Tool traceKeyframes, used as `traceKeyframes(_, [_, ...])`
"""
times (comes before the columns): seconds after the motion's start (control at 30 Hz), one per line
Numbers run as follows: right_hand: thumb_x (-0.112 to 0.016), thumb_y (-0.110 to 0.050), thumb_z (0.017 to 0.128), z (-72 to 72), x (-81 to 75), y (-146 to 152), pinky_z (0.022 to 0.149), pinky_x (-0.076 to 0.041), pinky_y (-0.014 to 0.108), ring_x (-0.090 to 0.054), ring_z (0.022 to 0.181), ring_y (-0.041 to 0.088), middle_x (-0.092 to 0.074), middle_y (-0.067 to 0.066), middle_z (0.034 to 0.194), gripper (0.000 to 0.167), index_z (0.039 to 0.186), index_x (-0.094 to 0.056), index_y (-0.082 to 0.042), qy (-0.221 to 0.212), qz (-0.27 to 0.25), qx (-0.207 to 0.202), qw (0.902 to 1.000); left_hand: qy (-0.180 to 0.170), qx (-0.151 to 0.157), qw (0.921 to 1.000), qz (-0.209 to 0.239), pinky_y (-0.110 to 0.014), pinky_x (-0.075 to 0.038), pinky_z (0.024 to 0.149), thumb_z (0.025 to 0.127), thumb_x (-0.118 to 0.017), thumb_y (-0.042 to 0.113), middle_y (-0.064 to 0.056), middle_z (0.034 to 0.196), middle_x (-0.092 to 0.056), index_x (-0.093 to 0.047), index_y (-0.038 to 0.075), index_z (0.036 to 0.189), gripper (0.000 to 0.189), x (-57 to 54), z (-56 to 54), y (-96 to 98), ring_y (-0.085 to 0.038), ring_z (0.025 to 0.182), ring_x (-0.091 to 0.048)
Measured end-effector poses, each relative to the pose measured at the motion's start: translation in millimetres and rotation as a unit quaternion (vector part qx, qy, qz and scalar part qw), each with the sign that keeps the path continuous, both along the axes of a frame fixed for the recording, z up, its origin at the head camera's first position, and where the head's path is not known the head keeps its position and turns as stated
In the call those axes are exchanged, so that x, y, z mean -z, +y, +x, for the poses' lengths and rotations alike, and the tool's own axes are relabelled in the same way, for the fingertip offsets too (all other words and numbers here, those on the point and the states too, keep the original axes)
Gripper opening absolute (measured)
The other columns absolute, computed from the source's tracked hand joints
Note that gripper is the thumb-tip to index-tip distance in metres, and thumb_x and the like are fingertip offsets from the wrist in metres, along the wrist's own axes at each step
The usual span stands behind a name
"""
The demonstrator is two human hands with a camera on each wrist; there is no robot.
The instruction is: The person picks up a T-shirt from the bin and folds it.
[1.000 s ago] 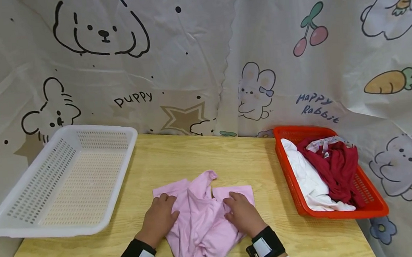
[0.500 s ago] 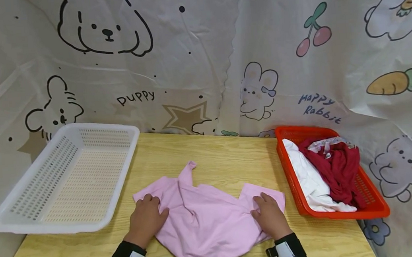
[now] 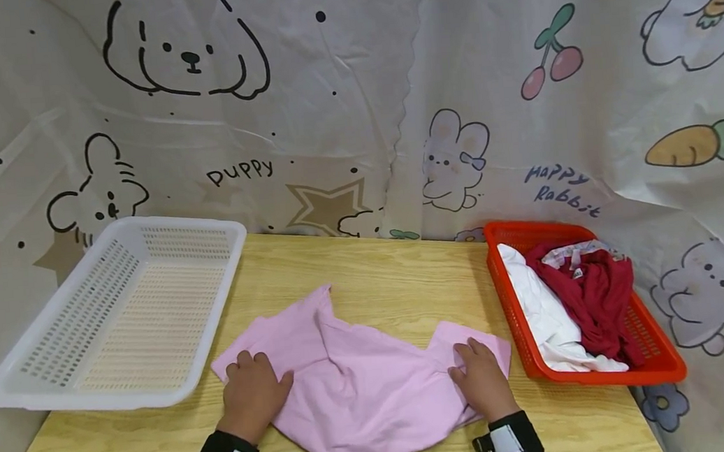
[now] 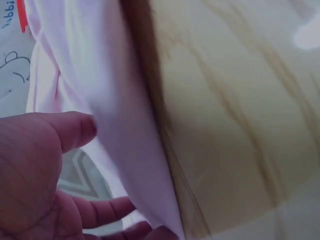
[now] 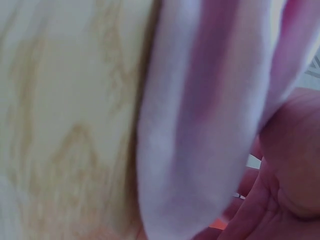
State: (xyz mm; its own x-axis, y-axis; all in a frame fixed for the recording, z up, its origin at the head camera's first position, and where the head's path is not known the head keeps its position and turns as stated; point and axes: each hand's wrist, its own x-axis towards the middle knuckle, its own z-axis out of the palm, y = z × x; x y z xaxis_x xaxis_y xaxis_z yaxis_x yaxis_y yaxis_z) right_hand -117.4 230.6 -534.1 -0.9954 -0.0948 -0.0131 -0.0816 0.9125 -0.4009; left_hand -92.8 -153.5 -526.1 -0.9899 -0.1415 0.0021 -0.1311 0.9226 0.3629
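A pink T-shirt (image 3: 373,386) lies spread and wrinkled across the front of the table, its short sleeves reaching out to either side. My left hand (image 3: 252,393) rests on the left sleeve end, fingers and thumb apart. In the left wrist view, the thumb (image 4: 77,131) touches the pink cloth (image 4: 115,100) and the fingertips lie at its lower edge. Over on the right side, my right hand (image 3: 485,380) rests on the other sleeve with extended fingers. A fold of pink cloth (image 5: 195,130) partly hides those fingers in the right wrist view.
A white perforated basket (image 3: 217,313) stands at the left of the wooden table (image 3: 391,280). On the right, a red basket (image 3: 512,313) holds white cloth (image 3: 535,319) and a dark red garment (image 3: 588,301). A printed curtain (image 3: 352,79) hangs behind the table.
My hands have moved apart, and the bunched T-shirt has spread out sideways. In the last half second, the left hand shifted slightly outward and the upper left part flattened.
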Motion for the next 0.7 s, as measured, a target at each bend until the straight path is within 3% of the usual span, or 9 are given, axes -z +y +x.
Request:
traceKeyframes(0.2, [-0.07, -0.013, 0.089, -10.6, 1.6, 14, 0.107, -0.03, 0.061, -0.041, 0.128, 0.054, -0.046, 0.038, 0.136, 0.045, 0.128, -0.058, 0.008, -0.007, 0.002, 0.008, 0.9999, -0.029, -0.01, 0.9995, 0.0, -0.058, -0.047, 0.068, 0.086, -0.067, 0.035, -0.036, 0.095, -0.044, -0.054, -0.02, 0.095, 0.057, -0.4, -2.5, -6.5, -0.055, 0.091, -0.047])
traceKeyframes(0.5, [-0.07, -0.01, 0.087, -23.7, 6.1, 22, 0.106, -0.031, 0.061, -0.044, 0.124, 0.054, -0.051, 0.037, 0.13, 0.041, 0.123, -0.061, 0.009, 0.024, 0.003, 0.013, 0.9996, -0.035, -0.008, 0.9993, 0.002, -0.059, -0.047, 0.069, 0.088, -0.065, 0.032, -0.036, 0.094, -0.044, -0.055, -0.021, 0.092, 0.054, -3.6, -14.6, -3.2, -0.055, 0.093, -0.047])
traceKeyframes(0.6, [-0.07, -0.011, 0.088, -25.5, 6.5, 21, 0.106, -0.032, 0.061, -0.045, 0.123, 0.053, -0.053, 0.036, 0.129, 0.04, 0.122, -0.062, 0.008, 0.026, -0.002, 0.018, 0.9995, -0.018, 0.002, 0.9998, -0.007, -0.056, -0.046, 0.068, 0.087, -0.066, 0.029, -0.033, 0.088, -0.047, -0.058, -0.018, 0.087, 0.048, -8.4, -19.4, -0.8, -0.052, 0.088, -0.049])
traceKeyframes(0.7, [-0.07, -0.011, 0.088, -29.0, 8.9, 22, 0.105, -0.034, 0.059, -0.049, 0.121, 0.05, -0.057, 0.032, 0.125, 0.04, 0.122, -0.062, 0.008, 0.035, -0.022, 0.023, 0.9989, 0.032, 0.026, 0.999, -0.014, -0.053, -0.048, 0.065, 0.086, -0.069, 0.023, -0.027, 0.086, -0.051, -0.062, -0.013, 0.085, 0.036, -12.1, -32.5, 5.5, -0.047, 0.086, -0.052])
